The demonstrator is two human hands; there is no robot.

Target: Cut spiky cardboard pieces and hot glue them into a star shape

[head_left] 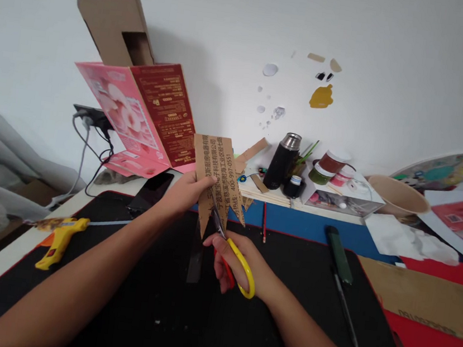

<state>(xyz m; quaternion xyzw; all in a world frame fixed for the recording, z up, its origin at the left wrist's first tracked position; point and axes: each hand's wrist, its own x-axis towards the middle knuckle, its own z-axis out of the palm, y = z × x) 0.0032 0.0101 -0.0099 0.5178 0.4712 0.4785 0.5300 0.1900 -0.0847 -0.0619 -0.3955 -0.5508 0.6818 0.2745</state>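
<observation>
A brown cardboard piece (222, 164) with printed dark characters is held up over the black mat (127, 296); its lower edge is cut into pointed strips. My left hand (189, 191) grips its left side, thumb across the front. My right hand (237, 261) is closed on scissors (250, 283) with yellow and red handles. The scissor blades point up and to the left and meet the cardboard between two of the points. The far side of the cardboard and the left fingers behind it are hidden.
A yellow glue gun (60, 240) lies at the left. Behind stand a pink and red box (163, 109) and a black thermos (282, 163). On the right are a green cutter (338, 254), a pen (347, 314) and flat cardboard (423, 293). A red pencil (264, 222) lies beyond my hands.
</observation>
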